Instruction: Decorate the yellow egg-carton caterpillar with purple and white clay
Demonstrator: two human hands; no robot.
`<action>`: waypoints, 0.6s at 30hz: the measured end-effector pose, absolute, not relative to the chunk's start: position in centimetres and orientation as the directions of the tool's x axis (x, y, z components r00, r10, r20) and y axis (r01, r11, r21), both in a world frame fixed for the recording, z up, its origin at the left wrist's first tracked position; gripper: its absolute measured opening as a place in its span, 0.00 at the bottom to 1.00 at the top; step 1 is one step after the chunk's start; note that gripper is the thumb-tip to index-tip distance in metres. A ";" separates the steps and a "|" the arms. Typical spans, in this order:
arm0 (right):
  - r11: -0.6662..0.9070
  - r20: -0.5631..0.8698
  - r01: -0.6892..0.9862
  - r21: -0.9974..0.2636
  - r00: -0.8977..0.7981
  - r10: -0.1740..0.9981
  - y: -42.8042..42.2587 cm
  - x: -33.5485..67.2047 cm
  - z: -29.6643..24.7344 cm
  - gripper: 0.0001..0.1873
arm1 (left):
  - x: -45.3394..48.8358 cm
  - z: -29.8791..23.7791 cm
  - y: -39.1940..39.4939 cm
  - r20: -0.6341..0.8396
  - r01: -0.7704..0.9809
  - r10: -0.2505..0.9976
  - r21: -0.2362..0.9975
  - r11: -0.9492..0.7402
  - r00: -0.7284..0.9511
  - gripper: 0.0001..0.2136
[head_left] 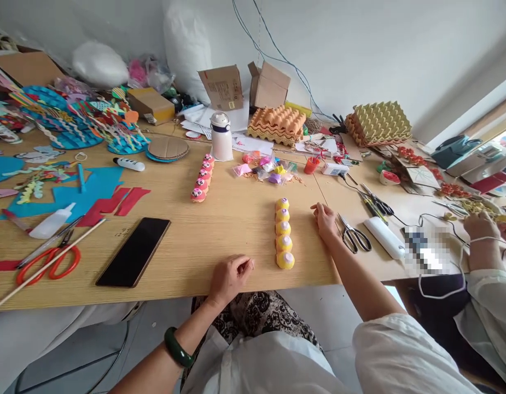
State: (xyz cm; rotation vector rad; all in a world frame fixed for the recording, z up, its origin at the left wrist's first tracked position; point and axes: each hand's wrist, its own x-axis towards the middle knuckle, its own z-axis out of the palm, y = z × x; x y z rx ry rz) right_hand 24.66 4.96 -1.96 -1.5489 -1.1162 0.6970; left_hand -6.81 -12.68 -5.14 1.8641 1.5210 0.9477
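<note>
My left hand (pixel 232 276) rests at the table's front edge with its fingers curled in; nothing shows in it. To its right stands a yellow strip of egg-carton bumps (pixel 283 227), each topped with a pale round patch. My right hand (pixel 324 220) lies on the table on the far side of that strip, fingers loosely bent and a little apart, holding nothing. Black-handled scissors (pixel 354 235) lie just right of it. Farther back, left of centre, is a pink egg-carton strip (pixel 202 178) with small faces on its bumps.
A phone (pixel 133 251) and orange-handled scissors (pixel 51 260) lie left, near blue paper (pixel 100 180). Bags of coloured clay (pixel 269 169), a white bottle (pixel 222 137) and egg trays (pixel 277 123) stand behind. At right, a co-worker's hand (pixel 480 225) is near a cable.
</note>
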 end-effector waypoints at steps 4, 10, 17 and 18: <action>0.019 0.137 0.296 -0.955 0.384 0.913 5.8 24.4 -2.0 0.23 | -6.6 -5.0 -12.8 0.190 0.593 0.977 0.777 -0.211 0.098 0.20; 0.089 0.166 0.234 -0.968 0.334 0.928 10.6 21.8 -3.0 0.28 | -6.7 -4.2 -13.2 0.219 0.608 0.968 0.755 -0.246 0.121 0.21; 0.121 0.140 0.107 -0.987 0.194 0.971 12.8 19.2 -4.7 0.30 | -6.9 -3.6 -13.7 0.226 0.672 0.969 0.702 -0.234 0.102 0.17; 0.122 0.137 0.095 -0.988 0.168 0.976 12.6 19.1 -4.8 0.30 | -6.8 -3.7 -13.9 0.222 0.685 0.971 0.693 -0.223 0.091 0.17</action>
